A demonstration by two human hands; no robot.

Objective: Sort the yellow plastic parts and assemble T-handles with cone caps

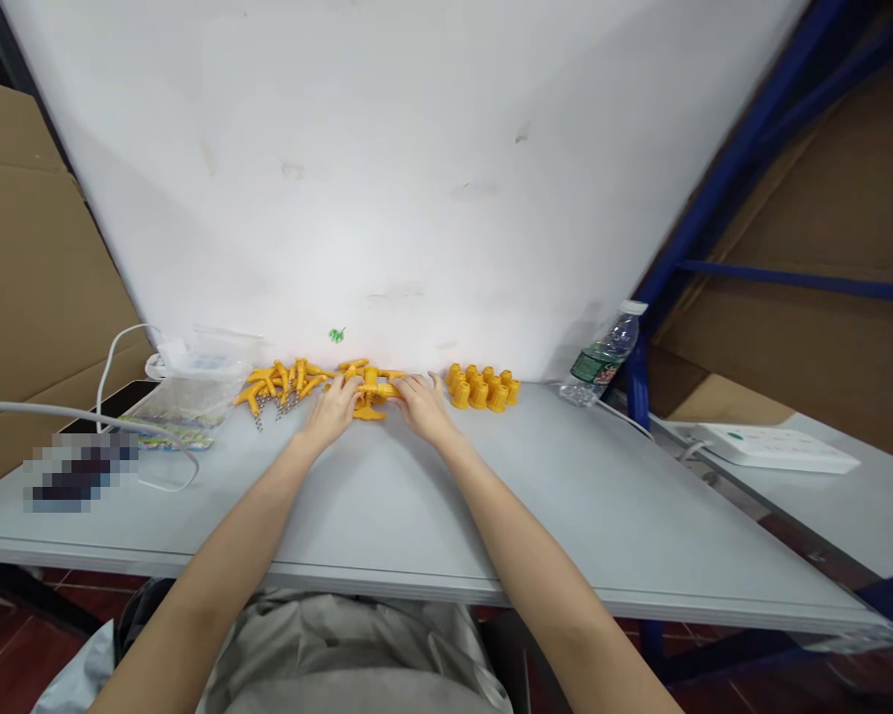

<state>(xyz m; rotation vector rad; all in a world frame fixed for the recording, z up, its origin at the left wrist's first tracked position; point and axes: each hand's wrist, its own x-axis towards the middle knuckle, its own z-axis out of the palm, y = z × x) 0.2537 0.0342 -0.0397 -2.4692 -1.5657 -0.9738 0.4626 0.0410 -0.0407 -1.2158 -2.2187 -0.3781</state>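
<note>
Between my hands, near the back of the table, is a yellow plastic corkscrew part point(379, 390) with a crosswise bar. My left hand point(333, 410) has its fingers closed on the left end of that bar. The fingers of my right hand point(422, 407) close on the right end. Just below the bar lies another flat yellow piece point(370, 414). Left of my hands is a loose pile of yellow corkscrew handles point(283, 382), several with metal spirals point(289, 405) showing. To the right stand several yellow cup-shaped pieces point(479, 387) grouped in rows.
A white panel point(432, 178) rises behind the table point(387, 516). A plastic bottle point(602, 359) leans at the back right, with a power strip point(778, 446) farther right. Plastic bags point(186, 397), a dark tablet-like device point(111, 405) and a white cable point(111, 372) lie left.
</note>
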